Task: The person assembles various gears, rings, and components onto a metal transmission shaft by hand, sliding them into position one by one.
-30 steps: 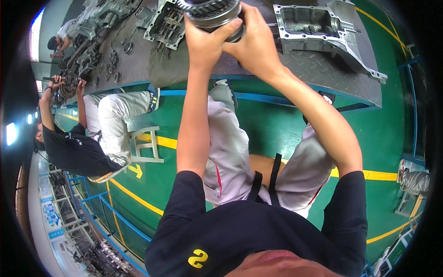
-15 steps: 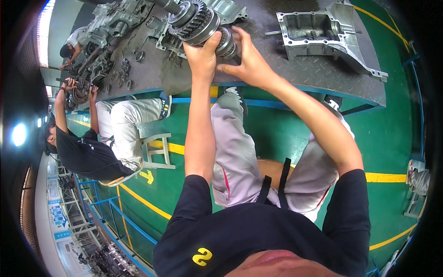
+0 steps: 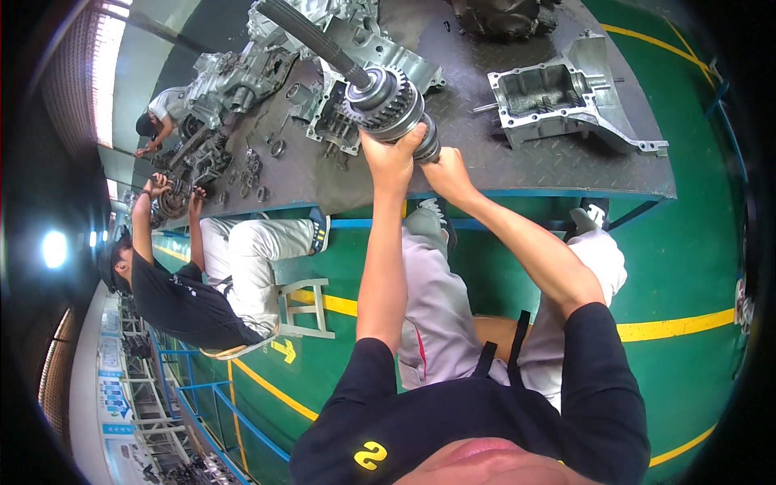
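A long splined gear shaft (image 3: 386,103) with a toothed gear and stacked rings slants over the near edge of the workbench, its thin end pointing up and left. My left hand (image 3: 391,162) wraps round the ringed section below the big gear, thumb across it. Against the lower end of the same shaft, my right hand (image 3: 449,175) is closed, its fingertips mostly hidden. Behind the shaft, an open metal gearbox housing (image 3: 335,121) lies on the bench, partly covered by the gears.
On the right of the workbench (image 3: 465,121) lies another open housing half (image 3: 537,101), with a dark metal casing (image 3: 505,14) farther back. Gearbox parts (image 3: 230,89) and loose rings spread leftward. At left a co-worker (image 3: 190,295) sits on a stool, handling parts; another person bends beyond.
My right hand has gone from spread fingers beside the gears to closed on the shaft's lower end. The view has shifted, showing more of the shaft's upper end.
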### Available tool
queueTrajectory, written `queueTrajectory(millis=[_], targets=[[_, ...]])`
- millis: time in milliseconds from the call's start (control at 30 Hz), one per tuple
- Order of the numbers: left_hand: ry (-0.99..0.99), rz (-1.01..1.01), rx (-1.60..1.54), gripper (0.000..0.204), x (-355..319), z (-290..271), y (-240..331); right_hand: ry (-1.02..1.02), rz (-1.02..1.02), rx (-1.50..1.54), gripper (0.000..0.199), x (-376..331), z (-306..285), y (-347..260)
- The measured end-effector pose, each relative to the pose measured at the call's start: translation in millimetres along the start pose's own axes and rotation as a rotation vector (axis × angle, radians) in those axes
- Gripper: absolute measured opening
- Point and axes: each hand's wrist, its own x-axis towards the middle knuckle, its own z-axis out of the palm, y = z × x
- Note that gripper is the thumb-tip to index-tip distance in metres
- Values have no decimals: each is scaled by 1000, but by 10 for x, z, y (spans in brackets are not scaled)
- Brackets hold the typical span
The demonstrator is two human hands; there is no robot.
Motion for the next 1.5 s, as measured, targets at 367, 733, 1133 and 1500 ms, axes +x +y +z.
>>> queueTrajectory(millis=[367,733,1133,1500], targets=[[79,-131,-378,67,-158,113,255,-195,-40,-280,59,-508,-688,-859],[-107,-265,-329,68,-222,475,400,-22,39,-32,51,-811,-883,-980],[14,8,-98,69,487,185,1037,28,-139,-6,48,-844,-1192,-1045],[-737,1205,1662,21,1173,494,2150,-27,-136,-106,36,-1003,-1452,-1170]])
